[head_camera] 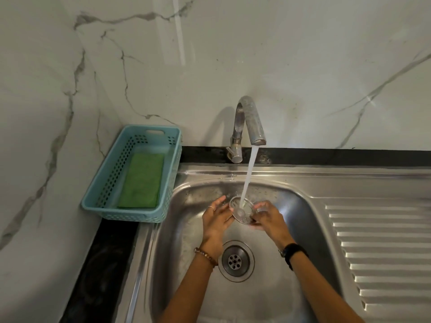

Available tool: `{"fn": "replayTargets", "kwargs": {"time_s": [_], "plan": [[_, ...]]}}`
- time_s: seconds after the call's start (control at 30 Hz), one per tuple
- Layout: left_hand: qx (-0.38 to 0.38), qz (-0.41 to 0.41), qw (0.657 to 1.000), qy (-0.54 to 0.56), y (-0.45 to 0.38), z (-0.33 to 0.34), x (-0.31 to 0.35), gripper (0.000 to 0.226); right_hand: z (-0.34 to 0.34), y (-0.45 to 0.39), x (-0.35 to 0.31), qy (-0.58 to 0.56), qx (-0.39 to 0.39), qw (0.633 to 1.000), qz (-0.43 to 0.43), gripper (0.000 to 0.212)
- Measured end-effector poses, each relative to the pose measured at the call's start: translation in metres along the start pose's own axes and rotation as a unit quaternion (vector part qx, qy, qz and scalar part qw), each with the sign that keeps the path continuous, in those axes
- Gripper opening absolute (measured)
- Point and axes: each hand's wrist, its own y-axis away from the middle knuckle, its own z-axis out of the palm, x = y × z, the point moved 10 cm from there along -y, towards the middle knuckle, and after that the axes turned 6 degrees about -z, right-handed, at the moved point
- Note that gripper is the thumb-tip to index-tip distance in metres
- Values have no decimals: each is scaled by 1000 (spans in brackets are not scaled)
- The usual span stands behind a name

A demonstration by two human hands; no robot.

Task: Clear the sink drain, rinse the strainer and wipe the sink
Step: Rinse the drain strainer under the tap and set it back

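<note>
Head view: steel sink fills lower centre, rounded bowl w/ raised rim all round. Ribbed drainboard runs off to the right of the bowl, bare. Left of the bowl a black counter strip, then marble wall close behind and to the left. Blue perforated basket sits at the back-left corner, just beside the bowl's rim, w/ a green scrub pad lying flat inside. Open room: bowl floor around the drain and whole drainboard side.

Faucet arches over the back rim; water stream falls straight onto the strainer.

Strainer: small round metal dish, shiny, wet, w/ a centre knob. Held above the bowl floor, beyond the drain opening, between both hands. Face tilted up toward camera; round, so no clear long axis.

Left hand: fingers fairly straight, spread, touching strainer's left edge, cupping from the side. Beaded bracelet on that wrist. Right hand: fingers curled, pinching the strainer's right rim. Dark watch on that wrist.

Drain opening uncovered, perforated insert visible, between the two forearms.
</note>
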Motion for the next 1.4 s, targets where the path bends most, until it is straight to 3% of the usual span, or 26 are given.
{"fn": "replayTargets", "kwargs": {"time_s": [0.1, 0.2, 0.23, 0.3, 0.37, 0.43, 0.53, 0.63, 0.7, 0.8, 0.83, 0.93, 1.0, 1.07, 1.17, 1.2, 1.33, 1.4], "plan": [[37, -42, 998, -21, 2, -13, -10, 41, 9, -6, -23, 44, -5, 998, -49, 26], [30, -94, 995, 0, 7, -16, -26, 22, 20, -4, -43, 193, -22, 973, -128, 17], [35, -84, 996, 3, 8, -17, -24, 12, 20, -2, -42, 205, -16, 969, -140, 17], [66, -18, 997, -30, 10, -20, -6, 17, 13, 4, -34, 162, 17, 976, -141, 19], [88, 83, 976, -178, 14, -17, 23, 17, 1, 6, -16, 74, 54, 991, -97, 17], [64, 141, 936, -315, 19, 1, 40, 13, 5, 3, 9, -11, 50, 999, -1, 15], [45, 126, 929, -344, 17, 4, 41, 14, 16, -3, 18, -22, 18, 997, 72, 14], [83, 66, 942, -319, 9, -18, 32, 9, 14, -10, -18, 37, 18, 999, -19, 13], [67, 38, 946, -316, 5, -22, 21, 8, 13, -8, -45, 92, 7, 990, -104, 13], [28, 64, 946, -316, 7, -5, 19, 15, 2, 1, -61, 118, 14, 979, -164, 14], [41, 111, 928, -354, 10, 2, 29, 13, -6, 3, -61, 111, 27, 979, -171, 14], [85, 251, 822, -505, 20, 26, 56, 8, -30, 0, -53, 81, 58, 985, -143, 12], [68, 272, 791, -544, 22, 42, 58, 6, -35, -9, -51, 91, 50, 989, -103, 11], [49, 250, 818, -516, 18, 45, 59, 8, -31, -22, -59, 115, 13, 991, -68, 15], [34, 141, 929, -341, 6, 28, 50, 17, -12, -43, -96, 171, -92, 978, -82, 18], [33, 109, 946, -304, 5, 23, 45, 15, -6, -51, -113, 182, -108, 972, -98, 16], [30, 87, 938, -335, 0, 17, 36, 19, 5, -97, -179, 207, -30, 957, -199, 21], [43, 98, 921, -375, -1, 16, 37, 19, 36, -110, -178, 231, -108, 946, -198, 27]]}}
